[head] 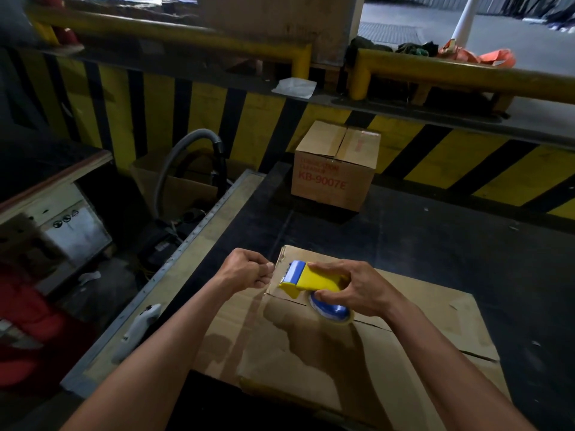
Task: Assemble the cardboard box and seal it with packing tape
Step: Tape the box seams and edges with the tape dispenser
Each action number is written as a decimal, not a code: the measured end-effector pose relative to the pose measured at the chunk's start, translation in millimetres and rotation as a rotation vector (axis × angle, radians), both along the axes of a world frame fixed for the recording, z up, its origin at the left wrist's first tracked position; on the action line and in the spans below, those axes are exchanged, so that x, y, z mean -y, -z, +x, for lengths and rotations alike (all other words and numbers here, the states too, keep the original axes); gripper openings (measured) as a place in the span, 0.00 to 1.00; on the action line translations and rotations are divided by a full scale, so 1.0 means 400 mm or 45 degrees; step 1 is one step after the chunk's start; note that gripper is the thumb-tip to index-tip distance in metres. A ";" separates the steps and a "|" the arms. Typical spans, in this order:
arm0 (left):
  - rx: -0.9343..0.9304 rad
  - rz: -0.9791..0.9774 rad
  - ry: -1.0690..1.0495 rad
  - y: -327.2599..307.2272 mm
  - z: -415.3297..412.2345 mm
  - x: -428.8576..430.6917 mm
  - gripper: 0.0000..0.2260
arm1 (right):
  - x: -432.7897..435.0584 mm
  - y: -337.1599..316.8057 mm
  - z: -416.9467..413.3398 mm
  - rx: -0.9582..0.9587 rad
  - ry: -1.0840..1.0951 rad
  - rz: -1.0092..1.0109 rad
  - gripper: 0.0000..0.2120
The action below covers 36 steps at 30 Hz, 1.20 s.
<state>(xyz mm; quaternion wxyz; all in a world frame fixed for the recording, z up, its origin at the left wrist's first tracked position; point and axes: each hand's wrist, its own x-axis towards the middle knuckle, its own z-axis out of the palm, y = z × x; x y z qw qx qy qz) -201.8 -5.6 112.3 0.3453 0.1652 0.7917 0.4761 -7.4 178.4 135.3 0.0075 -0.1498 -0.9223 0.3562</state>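
The right hand (354, 289) is closed around the yellow and blue plastic tape dispenser (311, 279), with its blue roll of clear tape (331, 309) under the palm. The blade end of the dispenser points to the left, toward the left hand (245, 270). The left hand is closed in a pinch just beside that blade — it seems to hold the free end of the tape, but the tape itself is too clear to see.

Both hands are over the far left corner of the brown cardboard box (357, 353), which lies on the dark worktable (466, 244) directly in front of the person. The seam between the top flaps (373, 325) runs from this corner to the right, so I judge the dispenser must travel rightward along it. A second, closed brown carton with red print (334, 168) stands well apart at the far edge of the table.
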 end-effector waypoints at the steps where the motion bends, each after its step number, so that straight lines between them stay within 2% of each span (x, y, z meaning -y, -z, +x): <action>1: -0.016 -0.001 -0.002 0.004 0.002 -0.001 0.04 | 0.002 0.001 0.003 0.008 -0.006 0.018 0.32; 4: -0.048 0.003 -0.012 0.018 0.001 -0.007 0.03 | 0.000 -0.004 0.005 0.014 -0.035 0.062 0.35; 8: -0.124 -0.007 -0.049 0.033 -0.005 0.002 0.03 | -0.029 0.000 0.018 0.049 -0.038 0.076 0.33; 11: -0.030 -0.027 -0.052 0.039 0.006 0.016 0.04 | -0.043 0.010 0.031 0.112 -0.077 0.115 0.33; 14: -0.035 -0.062 -0.055 0.048 0.012 0.021 0.04 | -0.041 0.012 0.031 0.145 -0.136 0.164 0.33; 24: -0.218 -0.148 -0.057 0.062 0.010 0.038 0.05 | -0.047 0.013 0.054 0.146 -0.145 0.191 0.31; 36: -0.149 -0.140 -0.053 0.097 0.026 0.033 0.04 | -0.039 0.000 0.051 0.203 -0.168 0.273 0.31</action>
